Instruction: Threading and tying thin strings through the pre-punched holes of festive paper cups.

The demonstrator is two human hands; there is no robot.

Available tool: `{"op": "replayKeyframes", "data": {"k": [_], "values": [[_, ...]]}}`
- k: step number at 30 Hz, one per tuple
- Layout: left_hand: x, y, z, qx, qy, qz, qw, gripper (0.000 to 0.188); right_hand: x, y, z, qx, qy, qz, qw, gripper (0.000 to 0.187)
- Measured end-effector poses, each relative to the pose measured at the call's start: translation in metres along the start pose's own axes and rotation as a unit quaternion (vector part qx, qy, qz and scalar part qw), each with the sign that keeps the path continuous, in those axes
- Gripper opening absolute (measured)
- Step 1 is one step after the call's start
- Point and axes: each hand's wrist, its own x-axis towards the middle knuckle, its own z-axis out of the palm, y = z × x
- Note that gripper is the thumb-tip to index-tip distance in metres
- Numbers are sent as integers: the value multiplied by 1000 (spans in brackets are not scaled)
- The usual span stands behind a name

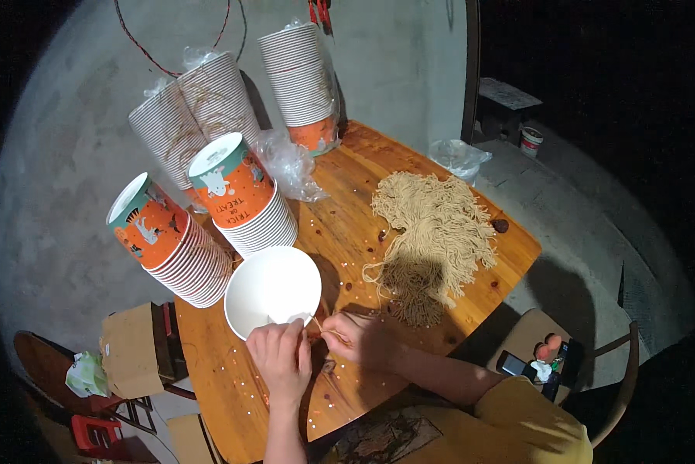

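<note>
A white paper bucket (272, 280) lies tipped near the table's front, its mouth facing me. My left hand (279, 357) is closed on its near rim, the fingertips at the edge. Beside that rim, my right hand (353, 339) pinches a thin tan cord (319, 324) that runs to the bucket's edge. Where the cord meets the wall is partly hidden by my fingers. To the right on the table lies a large loose bundle of tan cords (436, 224), its near end in shadow.
Two stacks of orange printed buckets, a left one (158, 232) and a middle one (239, 193), stand beyond the white bucket. Taller wrapped stacks (297, 73) lean by the wall. Crumpled clear plastic (289, 166) lies between. A chair (529, 340) holding a phone stands right.
</note>
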Motion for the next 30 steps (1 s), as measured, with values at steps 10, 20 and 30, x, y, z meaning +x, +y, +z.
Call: {"op": "replayKeyframes", "data": {"k": [10, 20, 30], "values": [[4, 3, -1, -8, 1, -4, 1000, 26, 2, -2, -2, 18, 20, -12, 1000, 16], [2, 2, 0, -6, 3, -5, 1000, 25, 5, -8, -7, -1, 10, -2, 1000, 16], [5, 6, -2, -13, 13, -15, 1000, 22, 3, -6, -7, 15, 19, -4, 1000, 15]]}}
